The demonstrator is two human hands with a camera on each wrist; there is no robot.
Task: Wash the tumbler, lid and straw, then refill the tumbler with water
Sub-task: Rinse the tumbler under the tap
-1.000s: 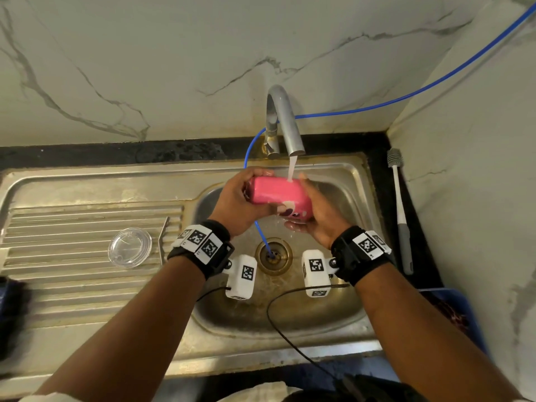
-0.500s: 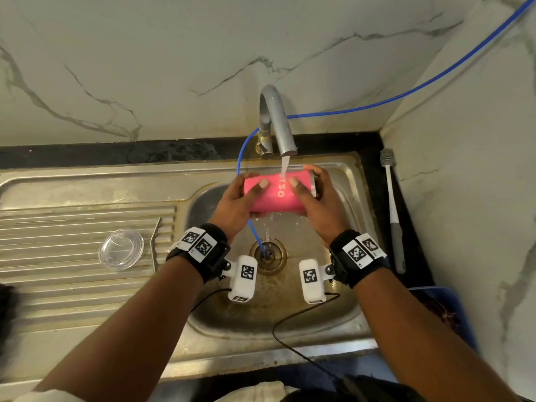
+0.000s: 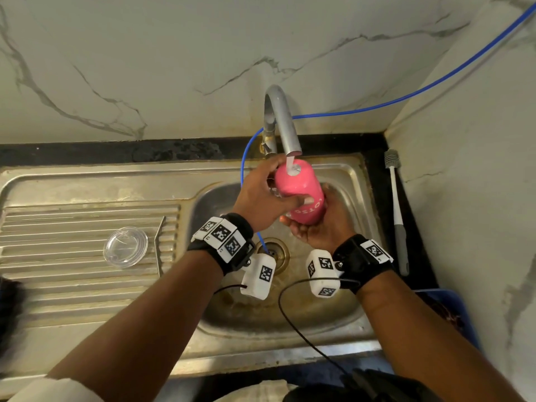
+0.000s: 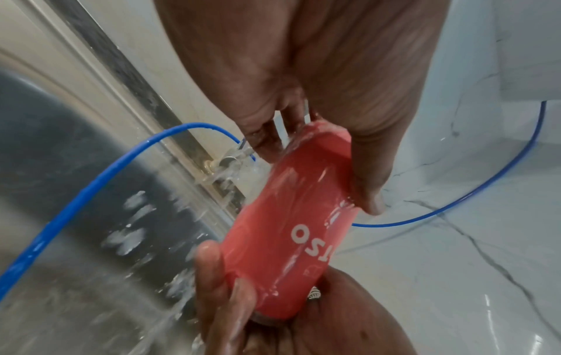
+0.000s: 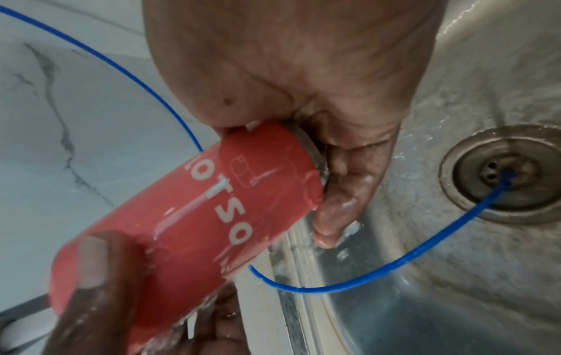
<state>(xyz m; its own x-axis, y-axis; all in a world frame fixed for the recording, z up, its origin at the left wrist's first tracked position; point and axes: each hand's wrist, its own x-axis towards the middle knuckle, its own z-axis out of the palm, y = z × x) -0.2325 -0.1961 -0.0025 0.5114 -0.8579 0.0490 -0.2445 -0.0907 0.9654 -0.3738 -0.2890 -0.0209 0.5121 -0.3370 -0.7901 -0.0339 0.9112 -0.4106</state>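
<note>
The pink tumbler (image 3: 300,191) with white lettering is held over the sink basin (image 3: 290,309), tilted with its closed base up under the tap (image 3: 282,126). Water runs onto the base. My left hand (image 3: 265,195) grips the upper part of the tumbler (image 4: 291,223), thumb across its front. My right hand (image 3: 322,226) cups its lower, open end (image 5: 194,209) from below. The clear lid (image 3: 125,246) lies on the draining board (image 3: 72,285), with the bent metal straw (image 3: 159,245) just right of it.
A thin blue hose (image 3: 406,94) comes along the wall and drops into the drain (image 3: 272,253). A long bottle brush (image 3: 397,210) lies on the black counter right of the sink. A blue tub (image 3: 446,311) sits at the lower right.
The tumbler has turned from lying crosswise under the stream to standing tilted, base up. My left hand moved to the upper end and my right hand slid under the lower end.
</note>
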